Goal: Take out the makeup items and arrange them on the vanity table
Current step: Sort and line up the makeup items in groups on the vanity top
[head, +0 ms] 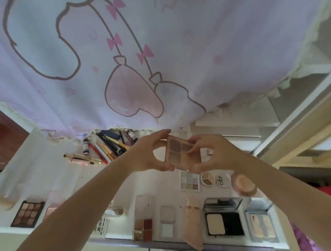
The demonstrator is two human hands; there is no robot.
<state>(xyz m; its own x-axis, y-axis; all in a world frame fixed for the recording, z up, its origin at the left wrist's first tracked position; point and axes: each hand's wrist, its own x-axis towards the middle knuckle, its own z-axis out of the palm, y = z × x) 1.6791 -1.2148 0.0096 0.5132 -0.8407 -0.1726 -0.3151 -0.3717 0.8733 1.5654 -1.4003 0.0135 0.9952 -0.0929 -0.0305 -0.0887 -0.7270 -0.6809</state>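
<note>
Palette (179,153) held up over table (70,183), pinched between left hand (149,152) and right hand (217,155), pans facing camera. Below: compacts (224,217), more palettes (190,180). Pencils (107,147) near cloth (155,47).

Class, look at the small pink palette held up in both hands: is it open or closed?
Open. The small pink eyeshadow palette shows its brown shade pans uncovered, facing the camera, while the left hand and right hand pinch its edges.
</note>
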